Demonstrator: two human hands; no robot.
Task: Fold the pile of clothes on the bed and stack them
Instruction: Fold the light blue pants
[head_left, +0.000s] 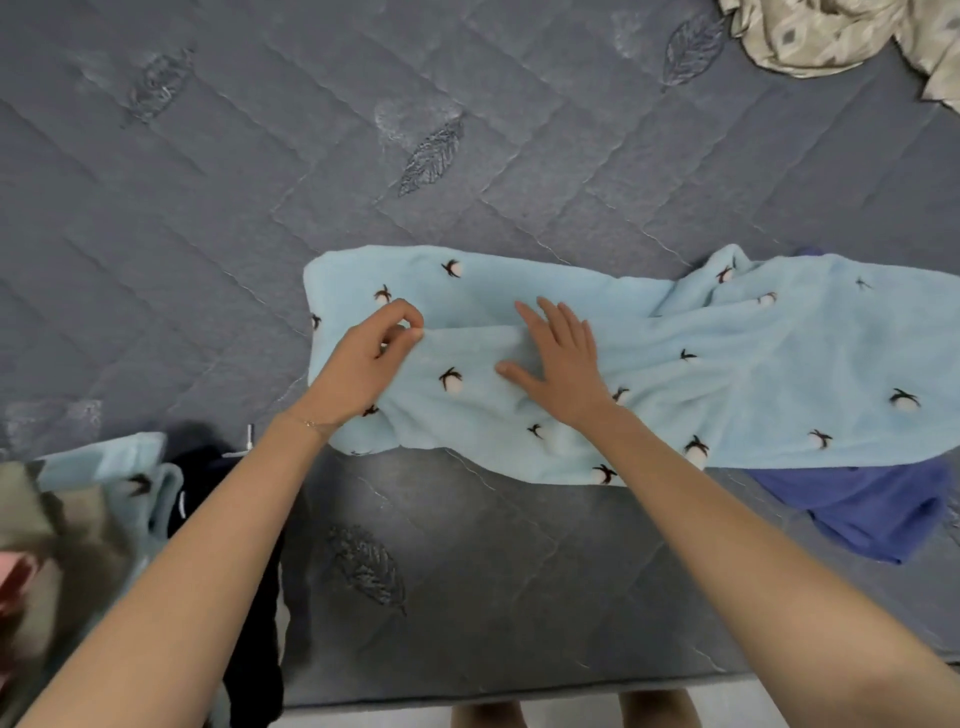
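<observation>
A light blue fleece garment (675, 364), dotted with small white tufts and dark sprigs, is spread across the middle and right of the frame on a grey quilted bed (208, 208) stitched with leaf motifs. Its left end is laid fairly flat, while its right part is rumpled and runs to the right edge of the frame. A folded edge of this garment is pinched between thumb and curled forefinger of the left hand (363, 364), left of centre. The right hand (561, 364) is laid flat on the same garment just beside it, with fingers straight and slightly spread, pressing the fabric down and gripping nothing. A thin bracelet (311, 423) is seen on the left wrist. A darker blue garment (872, 514) is partly covered by the fleece at the lower right. A crumpled beige patterned cloth (831, 36) is seen in the upper right corner, well apart from the hands. At the lower left, an olive garment (67, 519), a second light blue fleece piece (119, 467) and a black garment (249, 623) are heaped together at the bed's near edge.
</observation>
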